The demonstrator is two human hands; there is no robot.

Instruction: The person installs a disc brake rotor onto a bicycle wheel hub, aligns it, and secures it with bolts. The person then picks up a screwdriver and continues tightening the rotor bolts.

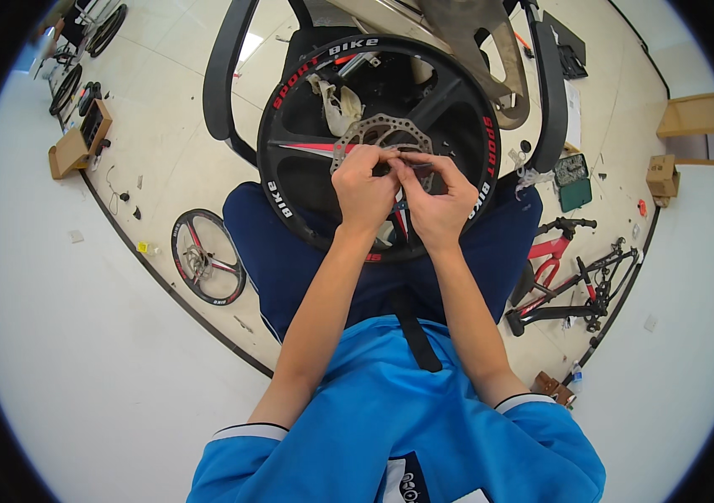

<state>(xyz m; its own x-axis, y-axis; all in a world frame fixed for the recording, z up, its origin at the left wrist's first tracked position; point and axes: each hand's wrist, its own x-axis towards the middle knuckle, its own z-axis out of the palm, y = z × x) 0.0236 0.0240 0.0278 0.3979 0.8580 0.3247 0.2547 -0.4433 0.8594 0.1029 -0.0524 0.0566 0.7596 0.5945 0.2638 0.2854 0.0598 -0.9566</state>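
Fingertips (384,154) of the left hand (363,191) and right hand (445,199) are pinched together over the brake rotor (389,123); can't tell what's between them. Wheel's (439,101) near edge sits over the lap (252,243). Probably stiff but bulky, so I'd grab the outer rim, not the thin rotor.

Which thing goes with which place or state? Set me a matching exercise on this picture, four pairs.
1. Perforated brake disc
2. Left hand
3. Smaller-looking three-spoke bicycle wheel
4. Open green case

A. Floor, right of the legs
B. Bent-fingered, next to the right hand
C. Over the larger-looking wheel, partly behind both hands
D. Floor, left of the legs

Pairs: 1-C; 2-B; 3-D; 4-A
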